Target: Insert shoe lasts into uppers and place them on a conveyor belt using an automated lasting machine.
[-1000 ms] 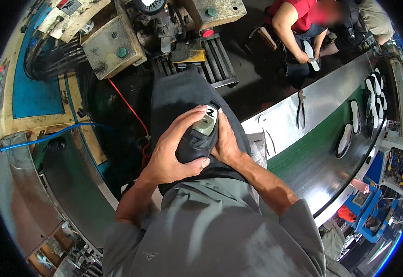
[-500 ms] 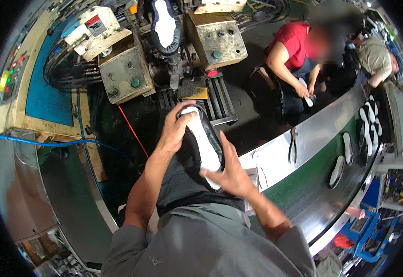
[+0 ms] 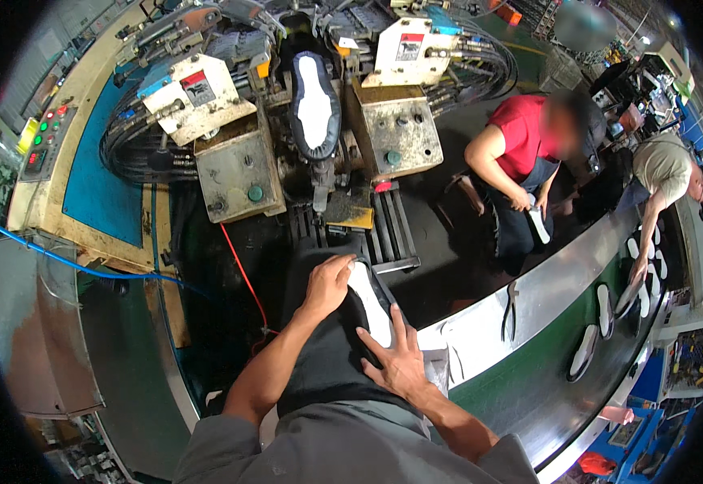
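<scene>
A black shoe upper lies sole side up over my lap, its white insole board facing me. Around its far end my left hand is closed, with the thumb by the white board. My right hand grips the near end, thumb and forefinger on either side, and covers that end. Beyond my knees a second black upper with a white bottom sits on the machine, sole side outward.
Beside me on the right runs a green conveyor carrying several uppers. Pincers lie on its metal edge. Control boxes flank the machine. A person in red holds another upper; a second person reaches over the belt.
The view has tilted up, showing more machine. The upper is lower against my lap, and my right hand has come down onto its near end. The far person's arm now reaches the belt.
</scene>
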Available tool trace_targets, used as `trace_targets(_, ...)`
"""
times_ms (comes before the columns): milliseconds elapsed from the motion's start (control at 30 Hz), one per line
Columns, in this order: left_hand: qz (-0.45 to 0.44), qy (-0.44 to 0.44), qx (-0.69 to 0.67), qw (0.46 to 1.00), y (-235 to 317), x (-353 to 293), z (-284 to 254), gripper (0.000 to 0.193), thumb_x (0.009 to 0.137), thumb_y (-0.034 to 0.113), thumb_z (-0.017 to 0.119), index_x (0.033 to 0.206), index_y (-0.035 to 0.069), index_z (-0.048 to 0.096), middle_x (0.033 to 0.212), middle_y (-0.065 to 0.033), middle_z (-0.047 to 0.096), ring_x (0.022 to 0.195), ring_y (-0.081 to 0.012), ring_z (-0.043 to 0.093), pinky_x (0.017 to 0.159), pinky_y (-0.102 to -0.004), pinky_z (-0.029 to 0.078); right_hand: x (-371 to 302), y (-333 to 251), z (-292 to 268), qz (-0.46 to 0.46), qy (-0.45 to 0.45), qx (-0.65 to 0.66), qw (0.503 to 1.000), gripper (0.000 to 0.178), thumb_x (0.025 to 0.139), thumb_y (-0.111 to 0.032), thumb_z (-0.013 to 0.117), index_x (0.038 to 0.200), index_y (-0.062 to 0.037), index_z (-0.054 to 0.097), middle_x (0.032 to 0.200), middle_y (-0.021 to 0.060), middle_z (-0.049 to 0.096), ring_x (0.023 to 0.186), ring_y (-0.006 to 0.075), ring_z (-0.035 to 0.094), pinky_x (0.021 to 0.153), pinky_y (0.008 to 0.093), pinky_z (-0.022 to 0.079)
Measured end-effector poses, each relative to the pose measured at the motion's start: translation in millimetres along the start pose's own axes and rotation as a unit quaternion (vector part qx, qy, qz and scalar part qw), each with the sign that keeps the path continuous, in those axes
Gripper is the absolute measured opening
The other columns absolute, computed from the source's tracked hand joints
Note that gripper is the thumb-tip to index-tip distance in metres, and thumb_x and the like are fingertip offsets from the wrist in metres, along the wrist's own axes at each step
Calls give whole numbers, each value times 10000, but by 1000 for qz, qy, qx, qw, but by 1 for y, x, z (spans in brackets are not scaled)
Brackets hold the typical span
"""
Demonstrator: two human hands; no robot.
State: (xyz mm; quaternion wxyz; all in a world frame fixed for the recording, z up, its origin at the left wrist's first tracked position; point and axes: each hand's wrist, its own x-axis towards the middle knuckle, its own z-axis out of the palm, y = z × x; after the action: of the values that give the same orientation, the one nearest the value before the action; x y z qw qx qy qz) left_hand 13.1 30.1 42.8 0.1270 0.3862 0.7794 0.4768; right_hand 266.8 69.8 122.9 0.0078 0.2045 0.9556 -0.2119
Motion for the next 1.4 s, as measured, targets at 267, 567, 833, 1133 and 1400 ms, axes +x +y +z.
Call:
trace_targets(267, -126, 113, -335, 927, -53, 179, -110, 843, 1130, 565, 539, 1726, 27, 280, 1547, -267, 588, 1439, -341, 578, 1281, -467, 372, 21, 23, -58, 83, 91, 116, 986, 653, 830, -290, 887, 1462, -232, 732, 1735, 379, 213, 1466, 590, 464, 1157, 578, 504)
trace_targets(567, -141, -1, -530, 836, 31, 293, -145, 577, 1097, 384, 646, 1593, 120, 516, 1385, -68, 708, 1190, -204, 709, 1030, -390, 592, 167, 11, -155, -32, 218, 4, 975, 670, 819, -295, 887, 1468, -272, 721, 1715, 383, 261, 1265, 524, 599, 1043, 558, 566)
trace_targets(833, -150, -57, -587, 794, 61, 118, -214, 1109, 960, 691, 671, 1698, -17, 243, 1518, -395, 540, 1224, -542, 701, 865, -640, 675, 361, -30, -176, -99, 233, 11, 967, 704, 887, -345, 822, 1562, -351, 618, 1732, 345, 224, 1310, 586, 532, 1123, 600, 515)
trace_targets(1133, -123, 148, -503, 843, 31, -35, -238, 1406, 645, 539, 974, 1713, -26, 255, 1615, -256, 513, 1404, -378, 620, 1168, -483, 529, 418, -32, -138, -76, 241, 30, 967, 747, 867, -396, 823, 1577, -384, 592, 1751, 358, 167, 1396, 636, 477, 1143, 603, 511)
trace_targets(1400, -58, 125, -658, 740, 63, -60, -216, 1196, 738, 311, 968, 1654, -50, 289, 1431, -427, 566, 1078, -599, 709, 814, -681, 651, 416, -53, -121, -60, 216, -60, 973, 781, 879, -439, 822, 1607, -401, 540, 1755, 348, 169, 1266, 572, 554, 1086, 572, 555)
